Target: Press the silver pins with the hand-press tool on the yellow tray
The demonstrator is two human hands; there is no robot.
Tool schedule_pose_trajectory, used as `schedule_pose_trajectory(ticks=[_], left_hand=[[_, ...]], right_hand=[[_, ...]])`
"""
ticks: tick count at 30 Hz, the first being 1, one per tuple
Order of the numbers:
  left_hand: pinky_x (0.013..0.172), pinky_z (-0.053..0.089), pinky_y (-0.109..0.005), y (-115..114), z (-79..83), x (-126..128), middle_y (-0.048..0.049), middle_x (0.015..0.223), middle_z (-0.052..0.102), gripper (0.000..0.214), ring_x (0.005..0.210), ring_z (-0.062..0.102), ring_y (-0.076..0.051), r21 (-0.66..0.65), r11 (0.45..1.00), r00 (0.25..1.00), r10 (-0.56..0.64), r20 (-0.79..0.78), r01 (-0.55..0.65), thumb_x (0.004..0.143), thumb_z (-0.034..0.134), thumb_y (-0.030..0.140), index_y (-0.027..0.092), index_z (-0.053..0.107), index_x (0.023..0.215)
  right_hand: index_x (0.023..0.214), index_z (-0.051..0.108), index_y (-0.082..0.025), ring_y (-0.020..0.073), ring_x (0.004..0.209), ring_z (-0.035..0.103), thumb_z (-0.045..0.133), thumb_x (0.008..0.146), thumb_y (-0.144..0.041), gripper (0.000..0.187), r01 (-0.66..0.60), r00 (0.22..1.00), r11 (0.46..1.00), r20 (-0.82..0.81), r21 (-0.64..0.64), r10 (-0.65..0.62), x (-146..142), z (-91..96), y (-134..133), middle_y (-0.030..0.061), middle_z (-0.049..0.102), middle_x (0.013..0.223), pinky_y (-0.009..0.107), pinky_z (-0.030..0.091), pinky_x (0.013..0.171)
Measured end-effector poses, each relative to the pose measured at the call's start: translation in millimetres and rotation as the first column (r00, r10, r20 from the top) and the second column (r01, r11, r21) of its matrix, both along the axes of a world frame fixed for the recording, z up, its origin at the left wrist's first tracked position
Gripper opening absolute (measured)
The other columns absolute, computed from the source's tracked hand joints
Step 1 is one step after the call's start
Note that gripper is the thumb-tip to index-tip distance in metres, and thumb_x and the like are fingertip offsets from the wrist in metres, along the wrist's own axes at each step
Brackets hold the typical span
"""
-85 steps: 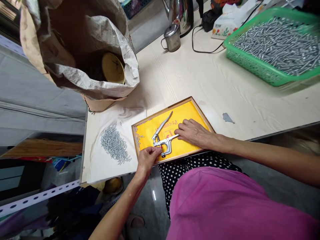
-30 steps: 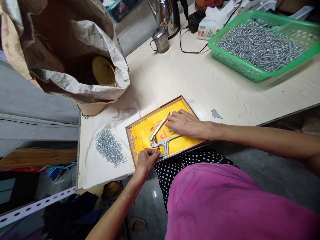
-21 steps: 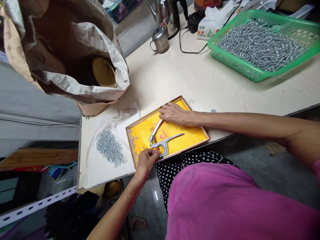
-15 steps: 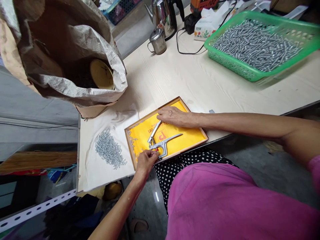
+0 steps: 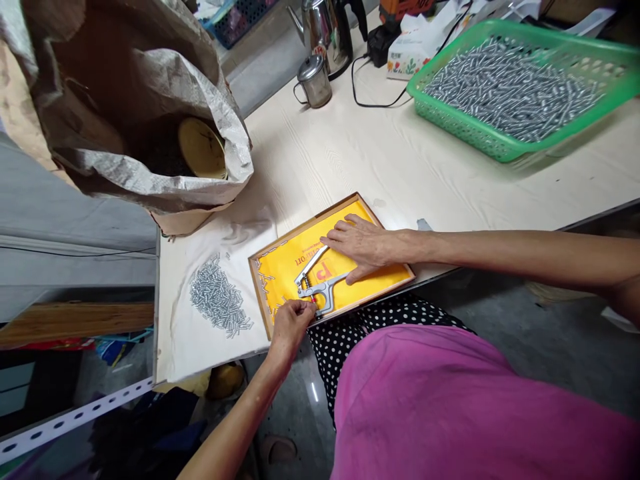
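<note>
The left hand [image 5: 291,321], grip pressed together, rests at the pliers [image 5: 325,289], probably for steadying them; the right hand [image 5: 363,247] spreads across both handles [image 5: 311,265].

The place looks like a small workshop with household touches. A spring-loaded hand tool [image 5: 327,292] sits in a shallow tray [image 5: 256,288] at the near edge of the worktop [image 5: 465,193], and loose metal pins [image 5: 219,297] are heaped by the near left corner. A green basket [image 5: 460,137] full of metal pieces [image 5: 510,90] stands toward the right end, a large open sack [image 5: 165,173] at the far left corner. Along the far edge, a steel kettle [image 5: 327,33] and lidded mug [image 5: 316,87] look homelier, as does a slipper [image 5: 279,450] on the floor [image 5: 283,413].
</note>
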State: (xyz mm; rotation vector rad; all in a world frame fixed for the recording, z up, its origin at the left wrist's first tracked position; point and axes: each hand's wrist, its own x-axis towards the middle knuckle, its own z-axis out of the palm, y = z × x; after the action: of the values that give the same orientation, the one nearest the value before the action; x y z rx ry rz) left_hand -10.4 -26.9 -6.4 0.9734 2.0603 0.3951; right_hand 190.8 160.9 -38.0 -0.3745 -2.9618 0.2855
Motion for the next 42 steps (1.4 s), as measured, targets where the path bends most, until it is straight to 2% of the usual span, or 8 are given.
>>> schedule_pose_trajectory(ticks=[4,7,11,15,24,31,38,42], left_hand=[[0.058,0.036,-0.027,-2.8,2.0,-4.2,-0.0014,0.061,0.057,0.040,0.058,0.051,-0.015,-0.046,0.997,0.996,-0.069,-0.052,0.066,0.082,0.061,0.050,0.015,0.067,0.064],[0.066,0.045,-0.031,-0.9,8.4,1.9,-0.0060,0.078,0.063,0.034,0.071,0.059,-0.020,0.072,0.977,0.935,-0.171,-0.310,0.202,0.089,0.060,0.045,0.016,0.070,0.076],[0.094,0.051,-0.044,19.3,8.0,24.1,-0.0140,0.124,0.063,0.039,0.112,0.058,-0.031,0.210,0.810,0.710,-0.317,-0.629,0.548,0.089,0.070,0.037,0.019,0.064,0.122],[0.103,0.048,-0.049,47.2,-5.4,35.5,-0.0181,0.136,0.058,0.054,0.120,0.053,-0.032,0.163,0.647,0.568,-0.487,-0.663,0.745,0.091,0.070,0.030,0.014,0.051,0.138],[0.085,0.052,-0.037,51.9,-15.1,28.8,-0.0087,0.097,0.067,0.022,0.094,0.059,-0.024,0.167,0.636,0.592,-0.546,-0.593,0.754,0.104,0.047,0.030,0.019,0.066,0.104],[0.103,0.051,-0.049,46.5,-15.8,23.5,-0.0153,0.136,0.059,0.032,0.121,0.056,-0.029,0.229,0.626,0.599,-0.479,-0.641,0.745,0.097,0.062,0.028,0.019,0.062,0.128],[0.111,0.048,-0.046,33.4,-22.1,28.8,-0.0129,0.137,0.061,0.022,0.136,0.049,-0.029,0.230,0.455,0.470,-0.530,-0.706,0.860,0.102,0.050,0.022,0.017,0.072,0.099],[0.107,0.049,-0.043,28.6,-16.2,1.3,-0.0118,0.131,0.064,0.023,0.127,0.054,-0.026,0.313,0.511,0.554,-0.433,-0.711,0.801,0.101,0.055,0.030,0.020,0.072,0.110]], right_hand=[[0.115,0.063,-0.010,0.0306,0.102,0.050,0.075,0.079,-0.060,0.063,0.037,0.998,0.999,0.055,-0.021,-0.036,1.7,8.8,-8.2,0.0161,0.061,0.115,0.043,0.042,0.088],[0.109,0.064,-0.009,0.0294,0.101,0.050,0.072,0.085,-0.053,0.050,0.055,0.996,0.998,0.071,-0.025,-0.053,2.6,9.1,-16.2,0.0163,0.061,0.112,0.042,0.041,0.087],[0.110,0.063,-0.009,0.0288,0.101,0.050,0.066,0.092,-0.047,0.042,0.051,0.998,0.999,0.035,0.009,-0.052,4.6,6.0,-27.1,0.0163,0.062,0.109,0.042,0.041,0.086],[0.110,0.063,-0.009,0.0287,0.101,0.052,0.063,0.095,-0.047,0.041,0.074,0.997,0.995,0.023,0.062,-0.076,6.5,5.8,-34.6,0.0168,0.063,0.107,0.041,0.042,0.085],[0.101,0.066,-0.013,0.0217,0.088,0.058,0.048,0.103,-0.018,0.018,0.056,0.998,0.995,0.037,-0.089,-0.052,-9.2,-15.4,-39.8,0.0095,0.066,0.092,0.034,0.044,0.076],[0.116,0.066,-0.012,0.0261,0.096,0.055,0.065,0.094,-0.050,0.043,0.026,0.999,0.997,-0.029,-0.073,-0.028,-1.1,-2.9,-14.2,0.0140,0.067,0.106,0.036,0.041,0.077],[0.089,0.066,-0.018,0.0231,0.089,0.052,0.053,0.099,-0.018,0.016,0.041,0.993,0.998,-0.112,0.037,-0.037,-23.2,-19.3,29.0,0.0070,0.066,0.091,0.035,0.030,0.077],[0.087,0.063,-0.020,0.0228,0.087,0.050,0.050,0.098,-0.014,0.018,0.032,0.985,0.992,-0.173,0.119,-0.011,-35.1,-27.4,30.5,0.0060,0.064,0.088,0.035,0.029,0.076]])
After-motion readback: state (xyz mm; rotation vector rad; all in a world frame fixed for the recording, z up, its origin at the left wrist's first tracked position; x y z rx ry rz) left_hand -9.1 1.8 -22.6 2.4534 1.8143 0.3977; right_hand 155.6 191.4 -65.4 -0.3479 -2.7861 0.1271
